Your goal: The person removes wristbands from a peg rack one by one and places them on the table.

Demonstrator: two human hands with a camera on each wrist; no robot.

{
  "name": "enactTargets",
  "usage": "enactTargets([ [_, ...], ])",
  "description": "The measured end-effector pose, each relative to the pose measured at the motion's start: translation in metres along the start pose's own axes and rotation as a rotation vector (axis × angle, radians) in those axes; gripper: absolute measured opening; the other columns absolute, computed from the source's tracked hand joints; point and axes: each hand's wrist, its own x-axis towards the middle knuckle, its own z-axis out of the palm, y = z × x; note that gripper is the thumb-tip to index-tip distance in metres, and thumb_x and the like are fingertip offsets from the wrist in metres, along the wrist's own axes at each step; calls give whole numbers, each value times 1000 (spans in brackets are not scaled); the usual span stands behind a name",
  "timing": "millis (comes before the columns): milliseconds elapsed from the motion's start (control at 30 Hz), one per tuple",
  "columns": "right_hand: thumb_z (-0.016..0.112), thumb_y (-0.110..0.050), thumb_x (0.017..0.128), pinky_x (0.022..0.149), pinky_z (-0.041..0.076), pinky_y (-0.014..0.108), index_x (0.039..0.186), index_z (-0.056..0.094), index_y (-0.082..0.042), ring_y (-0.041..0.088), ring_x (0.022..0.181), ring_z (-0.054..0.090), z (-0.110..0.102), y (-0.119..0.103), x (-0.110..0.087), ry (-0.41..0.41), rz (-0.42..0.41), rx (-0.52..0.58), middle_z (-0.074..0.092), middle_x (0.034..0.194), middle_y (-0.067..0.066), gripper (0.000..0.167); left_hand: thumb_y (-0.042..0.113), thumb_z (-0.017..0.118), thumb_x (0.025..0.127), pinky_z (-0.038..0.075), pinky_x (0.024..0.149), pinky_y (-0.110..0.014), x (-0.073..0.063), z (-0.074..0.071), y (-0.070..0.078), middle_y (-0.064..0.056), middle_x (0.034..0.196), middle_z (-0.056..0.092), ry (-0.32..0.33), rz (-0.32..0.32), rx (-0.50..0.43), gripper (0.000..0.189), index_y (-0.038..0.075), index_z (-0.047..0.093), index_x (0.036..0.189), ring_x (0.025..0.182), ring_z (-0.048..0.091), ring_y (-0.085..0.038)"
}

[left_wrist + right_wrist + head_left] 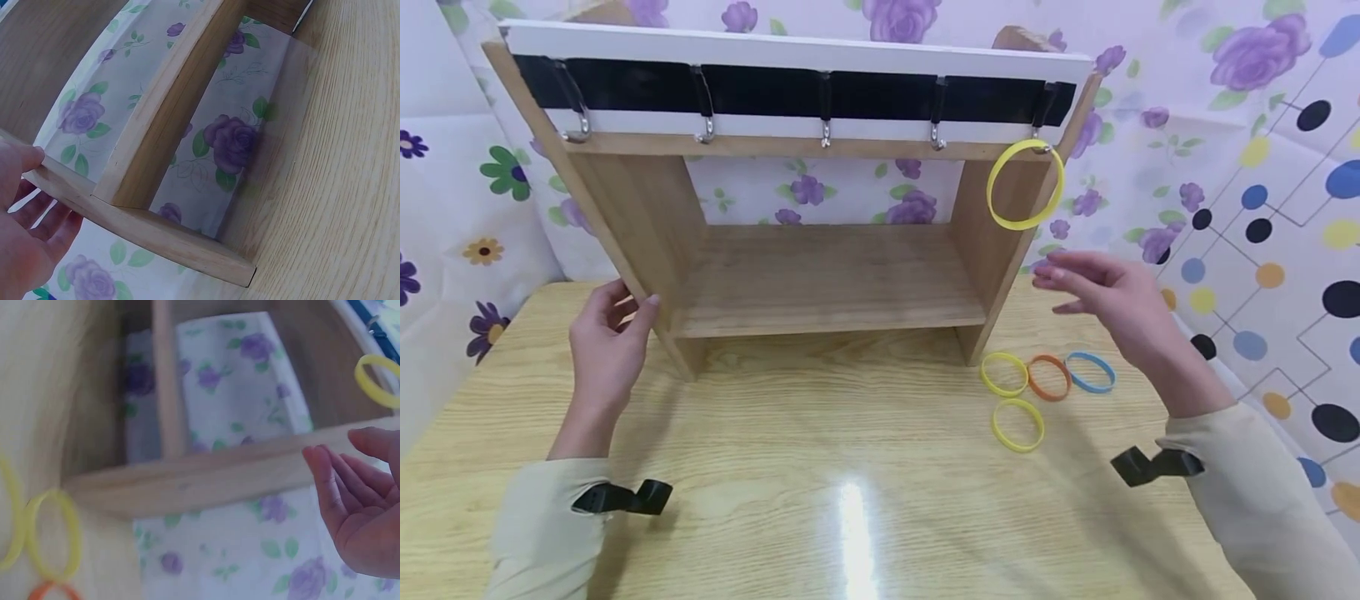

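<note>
A wooden shelf stands on the table, with a row of metal hooks along its white and black top rail. My left hand grips the shelf's left side panel, thumb on the inner side and fingers round the outer side; the left wrist view shows the thumb over the panel edge. From the rightmost hook hangs a yellow ring. Below and right of it, my right hand hovers in the air with nothing in it, fingers loosely bent and apart from the ring.
Near the shelf's right foot lie two yellow rings, one nearer the shelf and one closer to me. An orange ring and a blue ring lie beside them. Patterned sheets enclose the table.
</note>
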Motion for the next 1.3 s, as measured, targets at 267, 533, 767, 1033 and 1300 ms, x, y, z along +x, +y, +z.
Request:
enactTargets([
  [267,69,-16,90,75,56,28,121,63,2,18,102,66,16,-31,17,-18,-73,191,70,108,8,36,6,64,91,47,81,-13,-1,-1,1,4,109,59,1,23,-6,24,15,62,113,96,59,-4],
  [533,66,-2,91,74,57,30,114,66,2,21,99,66,20,-38,22,-10,-99,467,69,106,9,24,7,64,92,48,83,-14,-1,0,2,6,107,58,-15,30,14,28,7,61,119,97,59,-4],
  [767,67,3,88,74,57,30,104,70,6,22,89,69,21,-43,23,11,-127,606,70,99,12,17,12,62,94,48,89,-20,0,-2,1,2,115,56,-37,-3,51,38,1,55,130,105,57,-8],
  [1033,68,5,86,75,57,31,102,70,7,23,85,70,20,-54,23,40,-131,694,70,97,14,16,12,62,94,48,90,-22,-1,-1,2,1,117,56,-38,0,62,39,1,54,131,106,57,-9],
  [1300,70,7,84,76,57,32,102,69,9,25,84,70,20,-77,24,40,-179,690,71,93,17,19,14,62,94,48,86,-18,-2,-1,1,2,115,57,-21,-30,57,37,5,57,129,103,57,-7],
])
